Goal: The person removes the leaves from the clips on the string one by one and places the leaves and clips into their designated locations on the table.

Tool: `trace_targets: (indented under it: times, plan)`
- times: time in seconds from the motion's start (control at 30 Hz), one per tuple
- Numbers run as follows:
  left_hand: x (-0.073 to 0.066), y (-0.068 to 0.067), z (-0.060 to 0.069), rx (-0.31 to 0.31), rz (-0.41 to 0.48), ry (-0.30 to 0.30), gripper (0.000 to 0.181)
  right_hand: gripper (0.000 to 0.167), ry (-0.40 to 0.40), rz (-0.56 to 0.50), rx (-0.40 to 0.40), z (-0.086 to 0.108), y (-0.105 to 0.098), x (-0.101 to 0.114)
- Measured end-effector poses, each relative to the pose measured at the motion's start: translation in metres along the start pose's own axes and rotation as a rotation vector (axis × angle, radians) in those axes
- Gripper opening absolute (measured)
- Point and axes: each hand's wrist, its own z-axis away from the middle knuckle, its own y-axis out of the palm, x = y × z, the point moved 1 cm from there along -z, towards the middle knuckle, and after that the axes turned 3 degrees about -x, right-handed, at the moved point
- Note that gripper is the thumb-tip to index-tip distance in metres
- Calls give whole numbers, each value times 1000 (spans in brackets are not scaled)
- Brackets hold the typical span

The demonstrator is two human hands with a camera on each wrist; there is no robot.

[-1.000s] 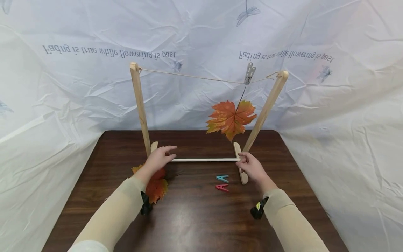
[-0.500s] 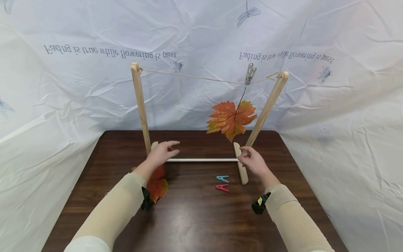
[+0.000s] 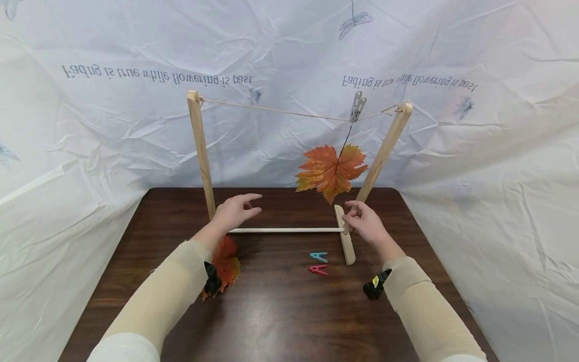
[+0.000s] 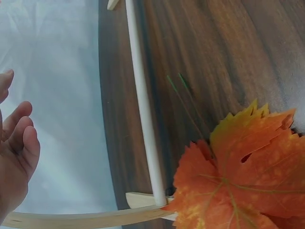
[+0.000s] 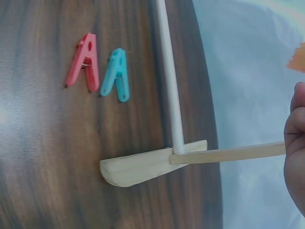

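My left hand (image 3: 232, 212) hovers above the left end of a wooden frame's white crossbar (image 3: 287, 230), its fingers extended and apart from the thumb. Nothing lies between them in the left wrist view. My right hand (image 3: 365, 223) is raised in front of the frame's right post (image 3: 384, 153), fingers loosely bent with nothing seen in them; whether it touches the post, I cannot tell. An orange maple leaf (image 3: 332, 171) hangs by its stem from a grey clothespin (image 3: 358, 106) on the string (image 3: 276, 109). More orange leaves (image 4: 238, 176) lie below my left wrist, partly hidden by the arm.
A blue clothespin (image 3: 318, 257) and a red clothespin (image 3: 318, 270) lie on the dark wooden table (image 3: 280, 317), left of the frame's right foot (image 3: 347, 249). The left post (image 3: 201, 156) stands behind my left hand. White printed cloth (image 3: 271, 45) surrounds the table.
Both hands have risen away from the crossbar's ends. More of the bar's left end and its right joint now shows. The hanging leaf and the clothespins stay in place.
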Motion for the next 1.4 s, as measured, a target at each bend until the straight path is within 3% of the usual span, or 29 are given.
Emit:
trace_targets:
  times: [0.3, 0.5, 0.77, 1.1, 1.3, 1.4]
  plan:
    - [-6, -8, -2, -14, 49, 0, 49, 48, -12, -1, 7, -2, -10, 14]
    - [-16, -15, -6, -17, 59, -23, 52, 47, -18, 28, 9, -5, -18, 23]
    - [-29, -25, -15, -41, 83, -2, 55, 50, -23, 22, -13, -12, -25, 37]
    - [-41, -37, -17, -78, 145, 9, 54, 45, -54, -53, -10, -4, -32, 75]
    - [-46, -41, -19, -64, 141, -2, 57, 48, -60, -80, -18, -10, -36, 66]
    - [-48, -43, -19, -50, 180, -28, 57, 49, -80, -76, -33, -15, -37, 63]
